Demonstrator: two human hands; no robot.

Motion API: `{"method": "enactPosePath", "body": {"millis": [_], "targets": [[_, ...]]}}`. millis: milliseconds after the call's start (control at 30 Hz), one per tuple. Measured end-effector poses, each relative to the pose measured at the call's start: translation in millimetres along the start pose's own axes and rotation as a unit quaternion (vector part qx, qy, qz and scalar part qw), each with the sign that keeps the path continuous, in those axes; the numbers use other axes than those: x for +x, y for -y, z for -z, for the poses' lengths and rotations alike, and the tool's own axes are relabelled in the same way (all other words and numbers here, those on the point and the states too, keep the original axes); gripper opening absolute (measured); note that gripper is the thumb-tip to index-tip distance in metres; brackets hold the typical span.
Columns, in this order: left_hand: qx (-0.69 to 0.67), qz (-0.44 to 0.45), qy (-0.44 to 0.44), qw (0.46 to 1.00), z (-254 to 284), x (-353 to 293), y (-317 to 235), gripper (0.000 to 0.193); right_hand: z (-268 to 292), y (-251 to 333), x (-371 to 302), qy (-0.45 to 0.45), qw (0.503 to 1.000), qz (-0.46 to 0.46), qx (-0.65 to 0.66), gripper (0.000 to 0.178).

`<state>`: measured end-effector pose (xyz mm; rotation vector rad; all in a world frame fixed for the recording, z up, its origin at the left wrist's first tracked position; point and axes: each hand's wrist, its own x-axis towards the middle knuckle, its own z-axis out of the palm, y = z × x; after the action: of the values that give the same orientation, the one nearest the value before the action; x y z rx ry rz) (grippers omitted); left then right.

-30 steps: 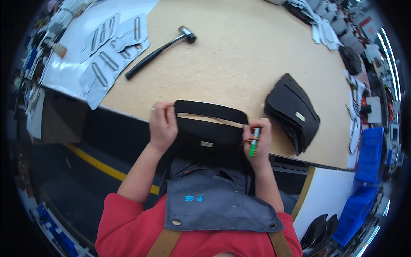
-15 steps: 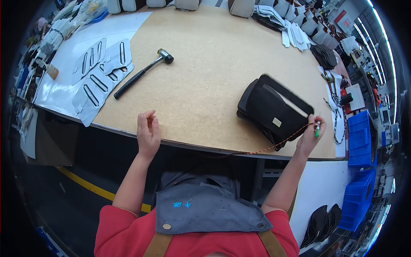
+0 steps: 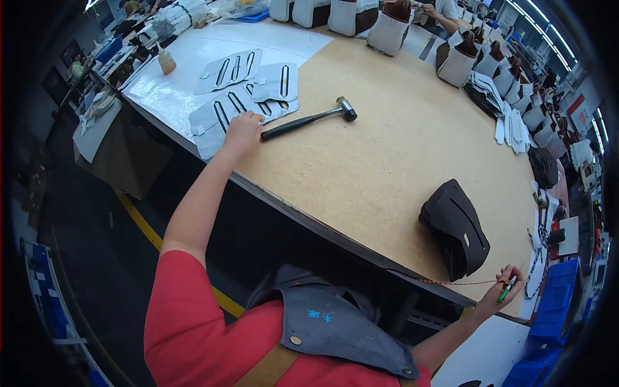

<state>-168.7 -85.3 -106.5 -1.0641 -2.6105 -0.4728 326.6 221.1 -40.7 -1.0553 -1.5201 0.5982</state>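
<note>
My left hand (image 3: pixel 244 133) has its fingers bent together over the near edge of the light grey slotted panels (image 3: pixel 216 115); its fingertips are partly hidden. Just right of it lies a black-handled hammer (image 3: pixel 303 120) with a metal head, apart from the fingers. At the table's right front edge my right hand (image 3: pixel 511 284) is closed on a green-and-white pen-shaped tool (image 3: pixel 507 289). A twisted red-and-dark cord (image 3: pixel 461 282) runs from the table edge to that hand. Left of it, a dark brown bag piece (image 3: pixel 459 226) rests on the table, not touched by either hand.
A bottle (image 3: pixel 166 61) stands at the far left of the table (image 3: pixel 387 148). Grey bags with brown tops (image 3: pixel 389 29) line the far edge, where another person (image 3: pixel 445 16) sits. White strips (image 3: pixel 514 131) lie far right. Blue bins (image 3: pixel 556 300) stand right of my right hand.
My left hand has gone forward and left from the front edge to the grey panels. My right hand has left the brown bag piece, keeping the pen-shaped tool. The view has turned left.
</note>
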Motion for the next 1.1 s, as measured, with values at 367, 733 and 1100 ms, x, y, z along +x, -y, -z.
{"method": "enactPosePath", "body": {"millis": [367,733,1100], "targets": [[0.179,-0.016,0.045,0.983,-33,85,26,0.016,-4,30,-34,0.071,0.996,0.041,-0.021,0.013],[-0.044,-0.14,-0.088,0.985,11,53,-86,0.003,-21,40,-61,0.174,0.984,0.029,0.005,0.017],[-0.377,-0.317,0.251,0.833,5,-79,-197,0.022,-86,32,-89,0.389,0.918,0.071,0.019,0.022]]}}
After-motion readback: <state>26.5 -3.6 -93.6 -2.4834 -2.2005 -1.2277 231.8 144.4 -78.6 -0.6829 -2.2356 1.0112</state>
